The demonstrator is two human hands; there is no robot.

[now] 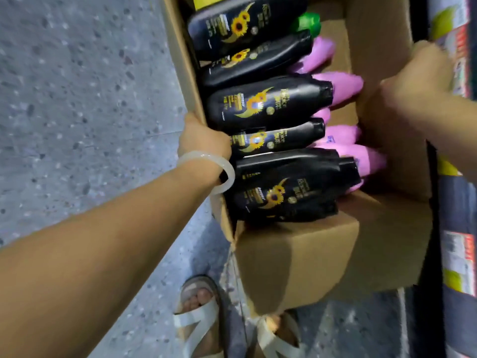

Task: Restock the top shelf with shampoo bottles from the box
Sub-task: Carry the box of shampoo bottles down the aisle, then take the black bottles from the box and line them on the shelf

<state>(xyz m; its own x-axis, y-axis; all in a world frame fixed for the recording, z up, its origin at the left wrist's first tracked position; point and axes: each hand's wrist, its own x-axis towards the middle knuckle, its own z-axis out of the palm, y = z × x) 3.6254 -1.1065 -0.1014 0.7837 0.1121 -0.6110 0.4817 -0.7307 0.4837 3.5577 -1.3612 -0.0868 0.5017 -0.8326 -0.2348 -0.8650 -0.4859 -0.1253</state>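
An open cardboard box is held up in front of me. Inside lie several black shampoo bottles with sunflower labels, pink bottles beside them and a green cap at the far end. My left hand, with a pale bangle on the wrist, grips the box's left wall, fingers hidden inside. My right hand grips the box's right flap from outside. No shelf top is in view.
Grey speckled floor lies to the left and below. My sandalled feet stand under the box. Packaged goods on shelving run down the right edge, close to the box.
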